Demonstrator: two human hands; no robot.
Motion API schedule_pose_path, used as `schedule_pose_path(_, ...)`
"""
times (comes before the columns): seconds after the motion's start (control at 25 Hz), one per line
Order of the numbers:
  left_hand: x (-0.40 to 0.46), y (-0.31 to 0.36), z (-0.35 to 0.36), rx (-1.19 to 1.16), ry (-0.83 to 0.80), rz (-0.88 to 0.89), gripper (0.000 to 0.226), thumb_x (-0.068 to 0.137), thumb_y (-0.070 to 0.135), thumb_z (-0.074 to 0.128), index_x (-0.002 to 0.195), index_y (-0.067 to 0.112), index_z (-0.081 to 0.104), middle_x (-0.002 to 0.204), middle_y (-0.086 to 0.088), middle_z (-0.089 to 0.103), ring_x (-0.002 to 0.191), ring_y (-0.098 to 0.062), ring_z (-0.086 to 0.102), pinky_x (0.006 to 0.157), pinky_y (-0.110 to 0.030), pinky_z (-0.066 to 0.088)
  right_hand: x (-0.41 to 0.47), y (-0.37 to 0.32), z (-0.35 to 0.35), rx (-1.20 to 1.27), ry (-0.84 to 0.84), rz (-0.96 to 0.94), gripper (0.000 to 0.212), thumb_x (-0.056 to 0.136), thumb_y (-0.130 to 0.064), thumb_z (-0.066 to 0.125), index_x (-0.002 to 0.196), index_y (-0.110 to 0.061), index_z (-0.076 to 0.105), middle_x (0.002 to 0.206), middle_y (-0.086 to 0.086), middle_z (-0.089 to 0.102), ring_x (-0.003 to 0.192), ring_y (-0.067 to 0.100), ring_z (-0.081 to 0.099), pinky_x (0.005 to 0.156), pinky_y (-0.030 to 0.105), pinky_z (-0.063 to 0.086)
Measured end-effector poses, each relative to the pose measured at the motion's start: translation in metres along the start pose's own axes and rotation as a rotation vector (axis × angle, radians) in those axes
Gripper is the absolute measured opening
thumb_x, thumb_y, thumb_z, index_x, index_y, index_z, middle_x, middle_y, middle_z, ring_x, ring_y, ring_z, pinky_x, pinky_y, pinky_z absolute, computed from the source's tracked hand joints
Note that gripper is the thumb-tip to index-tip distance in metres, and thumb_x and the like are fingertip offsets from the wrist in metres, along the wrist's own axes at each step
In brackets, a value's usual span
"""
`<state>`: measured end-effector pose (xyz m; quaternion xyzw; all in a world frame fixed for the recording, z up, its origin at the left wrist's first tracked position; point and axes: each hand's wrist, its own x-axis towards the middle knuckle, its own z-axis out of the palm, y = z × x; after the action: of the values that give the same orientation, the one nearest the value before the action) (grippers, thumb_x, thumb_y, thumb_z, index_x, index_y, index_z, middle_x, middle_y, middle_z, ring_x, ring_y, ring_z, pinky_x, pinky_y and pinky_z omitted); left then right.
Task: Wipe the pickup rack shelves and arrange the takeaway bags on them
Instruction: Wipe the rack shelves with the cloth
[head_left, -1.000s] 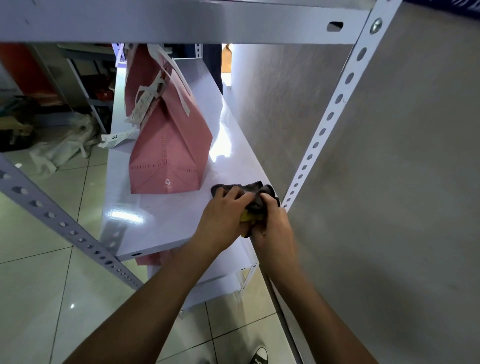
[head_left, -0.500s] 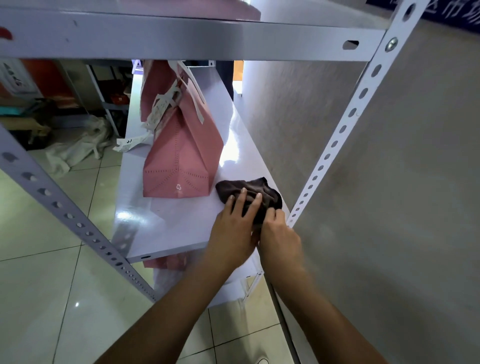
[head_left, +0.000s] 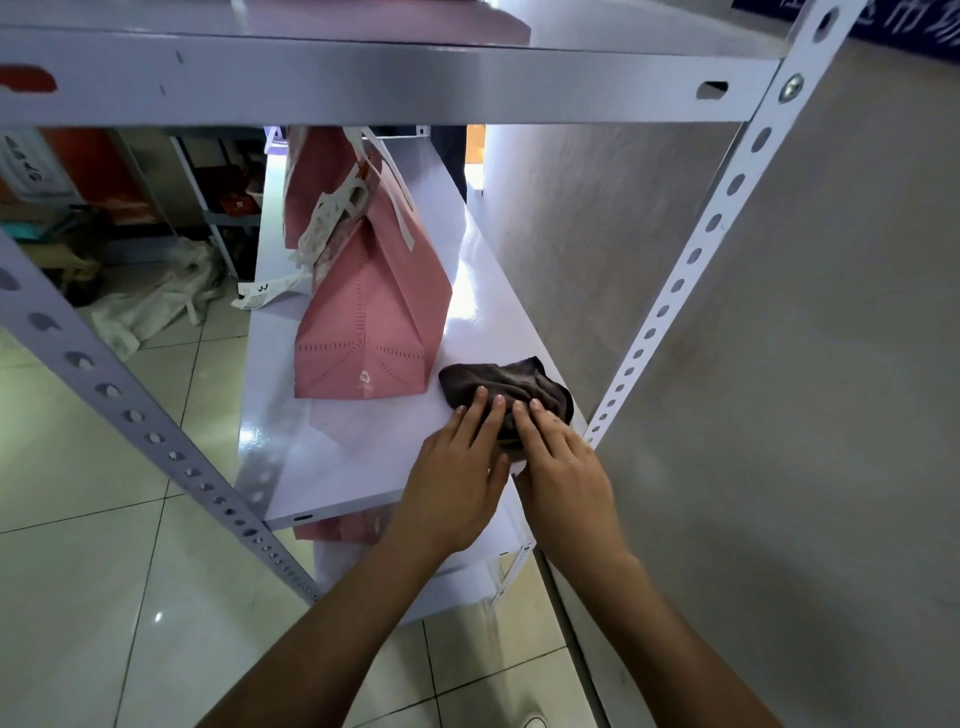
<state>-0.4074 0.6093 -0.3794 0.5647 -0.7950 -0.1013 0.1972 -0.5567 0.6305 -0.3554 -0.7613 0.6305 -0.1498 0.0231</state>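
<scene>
A dark brown cloth (head_left: 501, 382) lies on the white middle shelf (head_left: 332, 457) near its front right corner. My left hand (head_left: 457, 478) and my right hand (head_left: 563, 467) lie side by side on the cloth's near edge, fingers stretched flat and pressing it down. A bit of yellow shows between the hands. A pink takeaway bag (head_left: 369, 322) with white handles and a paper receipt stands upright just left of the cloth, apart from it. A second pink bag (head_left: 337, 531) peeks out on the shelf below.
The grey upper shelf (head_left: 363, 78) runs overhead with something pink on it. Perforated posts stand at front left (head_left: 130, 415) and right (head_left: 675, 291). A grey wall (head_left: 779, 415) closes the right side. Crumpled white bags (head_left: 150, 301) lie on the tiled floor.
The hands went from bunching the cloth to lying flat on it, and the cloth has spread out and slid slightly further onto the shelf. The view has tilted upward.
</scene>
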Motion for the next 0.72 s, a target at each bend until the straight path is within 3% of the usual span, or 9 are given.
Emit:
schedule_pose_path(0.2, 0.004, 0.004, 0.01, 0.125, -0.054, 0.035, 0.069, 0.103, 0.05, 0.02, 0.156, 0.023, -0.013, 0.166, -0.003, -0.011, 0.153, -0.021, 0.002, 0.124, -0.044, 0.006, -0.008, 0.0, 0.01, -0.024, -0.032, 0.056, 0.078, 0.103, -0.007, 0.042, 0.16, -0.019, -0.009, 0.169, 0.002, -0.007, 0.156, 0.018, -0.007, 0.126, 0.032, -0.008)
schedule_pose_path(0.28, 0.01, 0.011, 0.013, 0.129, -0.07, 0.048, 0.07, 0.102, 0.051, 0.019, 0.156, 0.021, -0.013, 0.166, -0.005, -0.011, 0.153, -0.023, 0.001, 0.124, -0.044, 0.004, -0.011, 0.001, 0.01, -0.04, -0.024, 0.096, 0.077, 0.104, -0.008, 0.04, 0.159, -0.016, -0.013, 0.168, 0.003, -0.013, 0.156, 0.019, -0.011, 0.124, 0.03, -0.012)
schedule_pose_path(0.52, 0.011, 0.019, 0.017, 0.109, -0.063, 0.02, 0.073, 0.102, 0.048, 0.031, 0.157, 0.02, -0.008, 0.167, -0.006, -0.005, 0.152, -0.026, 0.011, 0.124, -0.046, 0.009, -0.022, 0.006, 0.006, 0.048, -0.007, 0.091, 0.08, 0.097, -0.003, 0.047, 0.16, -0.016, 0.0, 0.17, 0.004, 0.005, 0.157, 0.018, 0.001, 0.123, 0.027, -0.004)
schedule_pose_path(0.64, 0.006, 0.02, 0.009, 0.078, -0.032, -0.031, 0.071, 0.099, 0.043, 0.042, 0.157, 0.025, 0.006, 0.166, -0.004, 0.012, 0.149, -0.025, 0.022, 0.123, -0.047, 0.013, -0.022, 0.008, 0.003, 0.087, 0.017, 0.089, 0.075, 0.098, -0.008, 0.052, 0.161, -0.016, 0.013, 0.168, 0.004, 0.018, 0.154, 0.02, 0.015, 0.121, 0.027, 0.004)
schedule_pose_path(0.72, 0.002, 0.024, 0.003, 0.045, 0.006, -0.084, 0.064, 0.098, 0.042, 0.045, 0.154, 0.027, 0.019, 0.161, -0.002, 0.027, 0.146, -0.021, 0.028, 0.122, -0.044, 0.017, -0.019, 0.008, -0.002, 0.134, 0.052, 0.099, 0.067, 0.097, -0.013, 0.055, 0.158, -0.016, 0.028, 0.162, 0.004, 0.033, 0.149, 0.02, 0.028, 0.121, 0.028, 0.017)
